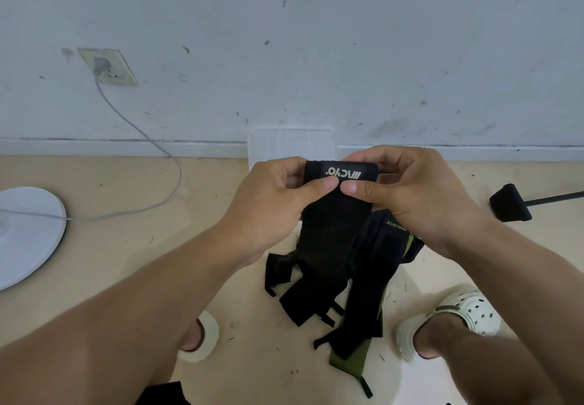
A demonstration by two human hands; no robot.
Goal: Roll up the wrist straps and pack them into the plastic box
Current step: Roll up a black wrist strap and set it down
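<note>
Nearest the camera, two bare forearms reach forward over a pale floor, with a foot in a cream perforated clog on the right and the toe of a second clog showing under the left forearm. Between the feet lies a loose heap of straps on the floor, black ones and one with olive-green edging and a line of small lettering (too small to read surely).

Above the heap, the left hand and the right hand both grasp a black wrist strap. Its top end is curled into a roll bearing a pale logo, and both thumbs pinch the front of that roll, nearly touching each other, while the fingers curl round behind it. The rest of the strap hangs down from the roll toward the heap.

Just behind the hands, a translucent white plastic box stands against the skirting board. Left of it a round white base rests on the floor, its grey cable running up to a wall socket. At the right, a black stand foot rests on the floor. A scuffed white wall closes the view.
</note>
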